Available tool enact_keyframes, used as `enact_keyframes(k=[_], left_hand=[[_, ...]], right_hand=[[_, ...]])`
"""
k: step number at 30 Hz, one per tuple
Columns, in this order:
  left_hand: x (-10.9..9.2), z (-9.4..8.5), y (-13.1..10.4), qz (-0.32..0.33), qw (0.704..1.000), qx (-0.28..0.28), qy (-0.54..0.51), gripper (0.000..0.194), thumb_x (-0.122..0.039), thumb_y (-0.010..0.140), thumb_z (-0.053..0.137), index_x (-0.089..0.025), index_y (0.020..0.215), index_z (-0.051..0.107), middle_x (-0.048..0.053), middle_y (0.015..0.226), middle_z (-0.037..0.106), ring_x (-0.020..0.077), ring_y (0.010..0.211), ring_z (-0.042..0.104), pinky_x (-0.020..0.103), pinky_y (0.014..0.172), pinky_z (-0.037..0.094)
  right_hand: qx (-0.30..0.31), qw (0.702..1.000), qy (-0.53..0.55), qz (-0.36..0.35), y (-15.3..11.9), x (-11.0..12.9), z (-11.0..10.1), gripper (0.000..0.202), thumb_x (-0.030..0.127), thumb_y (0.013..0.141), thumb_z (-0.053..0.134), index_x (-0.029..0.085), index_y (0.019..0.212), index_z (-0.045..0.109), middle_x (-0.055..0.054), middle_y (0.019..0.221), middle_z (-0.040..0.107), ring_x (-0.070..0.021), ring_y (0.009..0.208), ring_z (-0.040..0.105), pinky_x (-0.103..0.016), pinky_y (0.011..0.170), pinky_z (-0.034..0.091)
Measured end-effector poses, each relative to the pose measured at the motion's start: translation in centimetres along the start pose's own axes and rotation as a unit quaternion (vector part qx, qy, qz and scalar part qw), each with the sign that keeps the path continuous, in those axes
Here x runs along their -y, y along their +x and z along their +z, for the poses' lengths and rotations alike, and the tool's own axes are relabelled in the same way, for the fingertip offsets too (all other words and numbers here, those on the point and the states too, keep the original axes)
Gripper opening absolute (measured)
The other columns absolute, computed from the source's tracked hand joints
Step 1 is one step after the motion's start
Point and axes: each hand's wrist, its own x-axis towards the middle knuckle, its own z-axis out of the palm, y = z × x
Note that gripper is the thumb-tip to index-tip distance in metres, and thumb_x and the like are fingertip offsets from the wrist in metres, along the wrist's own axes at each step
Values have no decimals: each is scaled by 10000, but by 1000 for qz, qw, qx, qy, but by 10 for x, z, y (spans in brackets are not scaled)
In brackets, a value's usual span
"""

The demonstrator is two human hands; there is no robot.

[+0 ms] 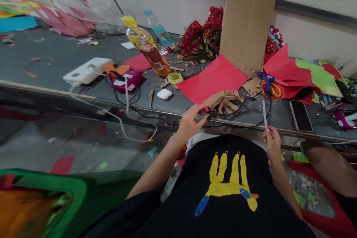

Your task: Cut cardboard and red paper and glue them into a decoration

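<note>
- Left hand [192,122], just left of the frame's centre line and below mid-height: thumb and fingers are at the left edge of a spoked cardboard wheel [224,105]; whether they clasp it or merely touch it, I cannot tell.
- The wheel (brown strips fanned inside a dark rim) lies at the centre of the frame, slightly below mid-height, by the front edge of the grey worktop [30,54].
- Right hand [272,139], right of centre: fingertips pinch the lower end of a slim whitish stick [264,113], which points up the frame.
- Above the wheel, a red paper sheet [213,78] spreads towards the foot of a tall cardboard panel [249,18] at upper centre-right.
- Right of the wheel sits a blue glue gun [266,79]; a smartphone [301,116] lies farther right.
- Left of the red sheet are a small yellow tub [175,79], a white earbud case [164,94] and a yellow-capped bottle [147,48] (amber liquid inside).
- At centre-left, a white power strip [87,70] rests beside a purple socket block [125,80].
- Lower left: a green bin [79,193].
</note>
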Motion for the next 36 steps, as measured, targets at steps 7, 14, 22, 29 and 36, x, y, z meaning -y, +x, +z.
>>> enact_keyframes(k=[7,14,22,29,36], left_hand=[[0,5,-6,-19,999,-22,-28,270,-227,872,490,-160,1104,611,74,935,685,170,807,645,312,785,524],[-10,21,-18,-186,944,-164,-218,285,-396,891,510,-168,1035,601,63,945,663,133,693,626,262,669,508],[-36,78,-54,-379,771,-223,-460,277,-455,761,586,-197,813,500,-27,668,580,91,460,528,205,440,421],[-63,75,-35,-435,781,-31,-448,419,-535,721,641,-154,893,602,6,655,647,93,442,551,192,416,413],[-64,70,-15,-471,763,32,-442,524,-614,720,619,-136,933,642,56,715,702,109,438,581,199,406,429]], right_hand=[[9,1000,8,-19,-3,6,2,301,462,808,623,207,954,558,69,590,470,-55,472,389,-167,426,310],[-12,998,53,-22,-11,17,5,239,382,802,618,197,944,567,55,625,511,-59,506,435,-178,466,348],[21,998,-2,-60,-17,26,6,204,379,850,572,195,929,612,10,728,589,-82,574,514,-225,560,434],[134,984,-78,-92,-21,17,1,288,394,854,588,225,1088,594,-49,944,648,-139,766,607,-291,718,511],[177,969,-147,-95,-24,16,4,278,394,877,565,238,1102,608,-66,1046,665,-162,849,628,-337,824,510]])
